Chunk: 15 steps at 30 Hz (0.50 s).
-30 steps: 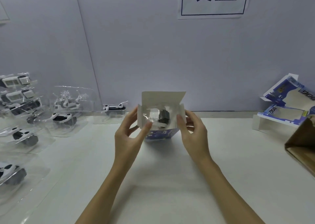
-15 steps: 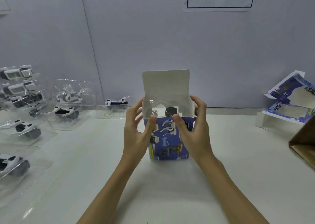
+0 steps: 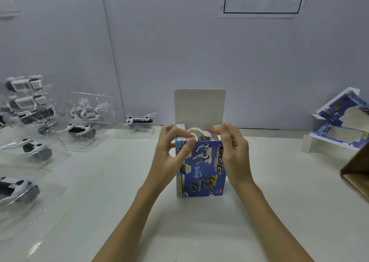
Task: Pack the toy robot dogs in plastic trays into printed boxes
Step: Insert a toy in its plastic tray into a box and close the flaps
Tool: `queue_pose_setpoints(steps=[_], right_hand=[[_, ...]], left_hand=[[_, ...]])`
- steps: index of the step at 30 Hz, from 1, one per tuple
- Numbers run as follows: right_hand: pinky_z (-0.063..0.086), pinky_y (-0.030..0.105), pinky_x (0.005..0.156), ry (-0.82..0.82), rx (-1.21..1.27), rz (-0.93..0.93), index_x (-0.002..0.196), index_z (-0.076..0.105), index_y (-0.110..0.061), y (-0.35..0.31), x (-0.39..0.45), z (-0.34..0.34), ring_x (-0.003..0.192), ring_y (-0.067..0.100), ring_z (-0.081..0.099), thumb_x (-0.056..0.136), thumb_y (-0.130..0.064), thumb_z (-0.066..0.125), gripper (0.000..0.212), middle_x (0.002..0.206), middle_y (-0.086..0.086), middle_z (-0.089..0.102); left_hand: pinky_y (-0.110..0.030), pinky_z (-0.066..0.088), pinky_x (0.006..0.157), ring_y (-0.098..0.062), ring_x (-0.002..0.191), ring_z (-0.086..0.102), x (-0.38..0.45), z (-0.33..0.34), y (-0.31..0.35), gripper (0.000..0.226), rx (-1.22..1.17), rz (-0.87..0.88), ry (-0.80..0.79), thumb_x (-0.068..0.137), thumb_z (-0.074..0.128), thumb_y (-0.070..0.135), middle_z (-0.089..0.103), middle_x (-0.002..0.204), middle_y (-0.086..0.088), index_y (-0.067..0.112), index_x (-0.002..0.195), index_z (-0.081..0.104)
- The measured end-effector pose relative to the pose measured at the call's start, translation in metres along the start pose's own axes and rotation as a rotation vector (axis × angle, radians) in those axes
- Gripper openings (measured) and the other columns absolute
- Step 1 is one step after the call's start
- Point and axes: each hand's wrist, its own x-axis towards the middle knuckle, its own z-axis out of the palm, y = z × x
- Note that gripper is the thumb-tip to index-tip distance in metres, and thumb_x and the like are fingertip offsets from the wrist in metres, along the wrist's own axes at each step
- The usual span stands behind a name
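Observation:
A blue printed box (image 3: 201,168) with robot dog pictures stands upright on the white table (image 3: 199,221), directly in front of me. Its white lid flap (image 3: 199,106) points straight up. Through the open top I see a dark toy robot dog in its clear plastic tray (image 3: 201,137), mostly hidden by the box walls. My left hand (image 3: 171,154) pinches the top left edge, its thumb on the front rim. At the top right corner my right hand (image 3: 235,154) holds the box, fingers bent over the side flap.
Several clear trays with black-and-white robot dogs lie along the left, such as a near one (image 3: 16,188), a middle one (image 3: 79,131) and one by the wall (image 3: 139,122). Flat printed boxes (image 3: 343,130) are stacked far right, beside a brown carton (image 3: 357,174).
The box was tipped with its opening toward me; it now stands upright on the table with the lid flap raised. Both hands have shifted to its top corners.

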Motion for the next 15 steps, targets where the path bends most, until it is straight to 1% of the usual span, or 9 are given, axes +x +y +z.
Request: queue_pose_setpoints(steps=[2,4,6,8,10,11,13,14,15], right_hand=[[0.062,0.043,0.069,0.003,0.020,0.026,0.095,0.065,-0.017,-0.0008,0.0021,0.0042,0.099,0.029,0.072,0.099,-0.040,0.045,0.030,0.105,0.005,0.066],[0.060,0.033,0.063,-0.003,0.050,0.047,0.094,0.063,-0.016,-0.0004,0.0038,0.0051,0.095,0.032,0.072,0.096,-0.034,0.043,0.027,0.106,0.011,0.066],[0.058,0.038,0.067,-0.009,0.096,0.068,0.097,0.064,-0.018,-0.0019,0.0043,0.0039,0.094,0.039,0.071,0.095,-0.030,0.042,0.026,0.106,0.010,0.068],[0.057,0.044,0.068,-0.030,0.171,0.080,0.113,0.064,-0.025,-0.0055,0.0047,0.0035,0.094,0.044,0.069,0.098,-0.023,0.041,0.027,0.112,-0.001,0.069],[0.062,0.042,0.067,-0.049,0.265,0.078,0.131,0.057,-0.036,-0.0084,0.0061,0.0023,0.102,0.036,0.071,0.103,-0.012,0.040,0.040,0.127,-0.013,0.066],[0.062,0.044,0.070,-0.056,0.272,0.070,0.132,0.056,-0.039,-0.0084,0.0068,0.0018,0.109,0.035,0.069,0.103,-0.010,0.039,0.045,0.132,-0.014,0.063],[0.060,0.057,0.081,-0.064,0.168,0.032,0.121,0.067,-0.035,-0.0075,0.0070,0.0024,0.120,0.040,0.063,0.101,-0.014,0.035,0.043,0.133,-0.012,0.062],[0.057,0.062,0.088,-0.063,0.105,0.014,0.111,0.072,-0.030,-0.0059,0.0061,0.0025,0.122,0.037,0.061,0.100,-0.016,0.035,0.042,0.129,-0.010,0.063],[0.055,0.064,0.091,-0.054,0.064,0.014,0.102,0.074,-0.027,-0.0039,0.0053,0.0028,0.122,0.034,0.061,0.100,-0.019,0.035,0.040,0.124,-0.006,0.063]], left_hand=[[-0.057,0.061,0.084,-0.008,0.122,0.058,0.0025,0.0018,0.0007,0.024,0.012,-0.005,0.021,0.087,0.060,0.074,0.053,0.114,0.020,0.051,0.091,0.065],[-0.058,0.061,0.083,-0.014,0.124,0.060,0.0034,0.0032,0.0016,0.020,-0.035,-0.046,0.020,0.087,0.064,0.068,0.054,0.117,0.023,0.049,0.090,0.066],[-0.055,0.063,0.082,-0.016,0.122,0.063,0.0030,0.0037,0.0031,0.019,-0.110,-0.084,0.013,0.086,0.067,0.062,0.055,0.121,0.023,0.046,0.096,0.070],[-0.052,0.063,0.084,-0.016,0.122,0.065,0.0023,0.0028,0.0053,0.026,-0.142,-0.104,-0.002,0.090,0.067,0.060,0.054,0.128,0.021,0.045,0.111,0.072],[-0.050,0.062,0.090,-0.018,0.128,0.061,0.0018,0.0012,0.0060,0.033,-0.141,-0.134,-0.055,0.095,0.062,0.059,0.050,0.138,0.020,0.052,0.127,0.064],[-0.048,0.061,0.092,-0.018,0.131,0.059,0.0015,0.0003,0.0052,0.035,-0.136,-0.132,-0.081,0.096,0.060,0.056,0.048,0.141,0.017,0.054,0.131,0.060],[-0.042,0.062,0.089,-0.015,0.129,0.059,0.0016,-0.0019,0.0044,0.031,-0.134,-0.091,-0.098,0.099,0.059,0.050,0.048,0.138,0.008,0.048,0.130,0.063],[-0.037,0.062,0.085,-0.014,0.126,0.060,0.0023,-0.0029,0.0053,0.029,-0.133,-0.066,-0.092,0.098,0.059,0.050,0.050,0.133,0.004,0.043,0.126,0.066],[-0.033,0.062,0.080,-0.013,0.122,0.062,0.0031,-0.0031,0.0064,0.027,-0.132,-0.050,-0.081,0.096,0.059,0.050,0.051,0.128,0.003,0.040,0.120,0.069]])
